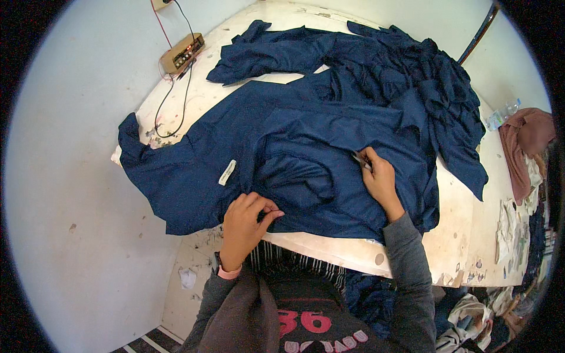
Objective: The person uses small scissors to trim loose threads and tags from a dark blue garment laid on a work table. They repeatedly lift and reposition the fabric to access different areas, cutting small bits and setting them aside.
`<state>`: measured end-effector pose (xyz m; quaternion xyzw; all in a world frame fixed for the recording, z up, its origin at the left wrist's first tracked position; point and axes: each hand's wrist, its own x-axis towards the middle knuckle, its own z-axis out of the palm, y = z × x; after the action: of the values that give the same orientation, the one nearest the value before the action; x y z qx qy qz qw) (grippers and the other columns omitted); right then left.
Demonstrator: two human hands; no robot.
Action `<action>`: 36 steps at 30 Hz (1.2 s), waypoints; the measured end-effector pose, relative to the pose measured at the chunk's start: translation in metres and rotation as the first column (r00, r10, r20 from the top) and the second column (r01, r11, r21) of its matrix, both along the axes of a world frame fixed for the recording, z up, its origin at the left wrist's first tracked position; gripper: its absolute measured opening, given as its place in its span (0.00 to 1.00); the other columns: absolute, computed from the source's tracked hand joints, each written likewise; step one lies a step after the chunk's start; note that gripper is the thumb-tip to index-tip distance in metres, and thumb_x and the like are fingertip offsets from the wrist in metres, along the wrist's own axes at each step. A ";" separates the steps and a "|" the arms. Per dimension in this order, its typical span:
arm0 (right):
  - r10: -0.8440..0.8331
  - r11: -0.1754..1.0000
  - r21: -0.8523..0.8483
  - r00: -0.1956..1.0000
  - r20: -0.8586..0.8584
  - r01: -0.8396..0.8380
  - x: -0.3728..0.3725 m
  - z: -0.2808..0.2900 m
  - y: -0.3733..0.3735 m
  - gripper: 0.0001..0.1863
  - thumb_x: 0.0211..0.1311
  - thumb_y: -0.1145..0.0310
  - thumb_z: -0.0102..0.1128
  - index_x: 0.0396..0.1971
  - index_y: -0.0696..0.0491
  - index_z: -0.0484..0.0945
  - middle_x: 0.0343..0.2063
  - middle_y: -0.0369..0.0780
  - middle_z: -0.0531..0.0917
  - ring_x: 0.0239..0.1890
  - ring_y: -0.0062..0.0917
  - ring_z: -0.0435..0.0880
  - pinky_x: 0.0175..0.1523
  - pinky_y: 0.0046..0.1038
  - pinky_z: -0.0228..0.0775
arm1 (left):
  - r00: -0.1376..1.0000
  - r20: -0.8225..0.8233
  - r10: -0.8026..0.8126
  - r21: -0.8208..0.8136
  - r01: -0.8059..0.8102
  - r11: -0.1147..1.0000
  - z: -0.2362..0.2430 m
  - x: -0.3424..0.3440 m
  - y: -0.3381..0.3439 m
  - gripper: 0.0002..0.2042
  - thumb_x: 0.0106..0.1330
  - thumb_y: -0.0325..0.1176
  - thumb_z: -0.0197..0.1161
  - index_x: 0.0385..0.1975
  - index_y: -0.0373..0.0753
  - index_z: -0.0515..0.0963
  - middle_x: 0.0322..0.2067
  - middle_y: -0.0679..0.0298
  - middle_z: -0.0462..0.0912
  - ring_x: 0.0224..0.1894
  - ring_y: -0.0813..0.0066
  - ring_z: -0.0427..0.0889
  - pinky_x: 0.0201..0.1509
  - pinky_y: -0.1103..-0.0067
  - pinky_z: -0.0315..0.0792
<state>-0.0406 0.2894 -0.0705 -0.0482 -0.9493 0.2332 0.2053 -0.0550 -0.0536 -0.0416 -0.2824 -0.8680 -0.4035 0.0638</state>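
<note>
A dark navy garment (pixel 347 126) lies spread and rumpled across the pale table, with a small white label (pixel 227 172) on its left part. At its near edge my left hand (pixel 242 223) pinches the navy cloth between thumb and fingertips. Farther right, my right hand (pixel 379 181) is closed around a small pointed silvery tool (pixel 361 160), which looks like thread snips; most of it is hidden in the fingers. That hand rests over the garment, its tool tip toward the upper left. More bunched navy cloth (pixel 412 76) covers the far right.
A tan switch box (pixel 181 54) with cords is by the left wall. The table (pixel 341 253) has a curved near edge in front of me. On the right are a clear plastic bottle (pixel 504 113), a brown cloth (pixel 520 159) and piled fabric (pixel 471 315).
</note>
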 end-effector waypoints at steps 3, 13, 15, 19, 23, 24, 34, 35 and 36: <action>0.020 1.000 -0.010 1.000 -0.013 -0.020 -0.001 0.001 0.000 0.11 0.57 0.74 0.57 0.41 0.48 0.75 0.30 0.46 0.85 0.33 0.48 0.84 0.36 0.45 0.74 | 0.986 0.153 0.071 0.267 -0.111 0.957 -0.003 -0.004 -0.010 0.04 0.56 0.27 0.73 0.27 0.38 0.83 0.29 0.65 0.81 0.28 0.76 0.78 0.32 0.80 0.69; 0.005 1.000 0.012 1.000 -0.027 -0.004 -0.001 -0.001 -0.001 0.11 0.57 0.74 0.57 0.40 0.48 0.76 0.28 0.47 0.84 0.31 0.48 0.84 0.35 0.46 0.74 | 0.988 -0.156 -0.018 0.094 0.032 0.995 0.032 0.008 0.014 0.10 0.59 0.33 0.71 0.40 0.41 0.86 0.36 0.61 0.83 0.42 0.62 0.79 0.49 0.71 0.71; 0.014 1.000 0.003 0.999 -0.045 -0.013 -0.001 -0.003 0.000 0.11 0.56 0.74 0.57 0.40 0.48 0.76 0.28 0.47 0.84 0.31 0.48 0.84 0.34 0.46 0.74 | 0.969 -0.216 -0.118 0.072 0.136 0.988 0.035 0.013 0.043 0.11 0.58 0.36 0.72 0.40 0.42 0.86 0.36 0.63 0.83 0.42 0.63 0.79 0.48 0.70 0.71; 0.036 0.999 0.012 0.996 -0.083 -0.035 -0.003 0.000 -0.002 0.10 0.57 0.73 0.57 0.40 0.48 0.76 0.28 0.46 0.84 0.31 0.47 0.84 0.34 0.45 0.74 | 0.963 -0.178 -0.202 0.021 0.209 0.978 0.028 0.015 0.071 0.11 0.54 0.36 0.76 0.35 0.41 0.85 0.32 0.65 0.83 0.39 0.66 0.80 0.45 0.71 0.71; 0.036 0.999 0.009 0.996 -0.078 -0.036 0.000 0.001 -0.001 0.10 0.57 0.73 0.57 0.40 0.47 0.76 0.28 0.46 0.84 0.31 0.47 0.84 0.34 0.45 0.74 | 0.979 0.054 -0.195 0.057 0.192 0.980 0.028 0.014 0.066 0.10 0.51 0.35 0.78 0.28 0.40 0.84 0.26 0.66 0.82 0.32 0.69 0.79 0.39 0.72 0.72; 0.035 0.999 0.013 0.996 -0.076 -0.034 -0.001 0.000 -0.001 0.10 0.57 0.73 0.57 0.40 0.48 0.76 0.28 0.46 0.84 0.31 0.47 0.84 0.34 0.45 0.74 | 0.981 0.048 -0.190 0.074 0.186 0.980 0.029 0.013 0.062 0.09 0.53 0.33 0.77 0.27 0.38 0.84 0.25 0.65 0.81 0.27 0.72 0.79 0.33 0.76 0.72; 0.060 0.998 -0.004 0.995 -0.086 -0.061 -0.003 -0.001 -0.003 0.11 0.57 0.74 0.56 0.40 0.47 0.75 0.29 0.45 0.85 0.32 0.46 0.84 0.34 0.46 0.74 | 0.906 0.384 -0.176 0.219 0.096 0.971 0.021 0.003 0.040 0.07 0.61 0.30 0.71 0.33 0.34 0.83 0.28 0.62 0.80 0.26 0.76 0.76 0.32 0.79 0.70; 0.051 0.999 -0.011 0.995 -0.082 -0.052 -0.004 -0.001 -0.002 0.11 0.57 0.73 0.57 0.40 0.47 0.76 0.29 0.45 0.85 0.32 0.45 0.85 0.34 0.45 0.74 | 0.903 0.381 -0.198 0.204 0.127 0.971 0.022 0.004 0.041 0.07 0.62 0.30 0.71 0.34 0.34 0.82 0.28 0.62 0.79 0.26 0.76 0.76 0.32 0.79 0.70; 0.044 0.999 -0.016 0.996 -0.076 -0.045 -0.004 0.000 -0.002 0.10 0.57 0.72 0.58 0.40 0.47 0.77 0.29 0.44 0.85 0.32 0.45 0.85 0.34 0.44 0.74 | 0.899 0.379 -0.220 0.190 0.156 0.969 0.028 0.006 0.043 0.07 0.63 0.30 0.70 0.35 0.33 0.82 0.28 0.62 0.79 0.27 0.76 0.76 0.32 0.79 0.70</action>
<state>-0.0443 0.2878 -0.0707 -0.0199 -0.9396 0.2476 0.2356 -0.0486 -0.0108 -0.0137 -0.2714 -0.7973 -0.5229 -0.1313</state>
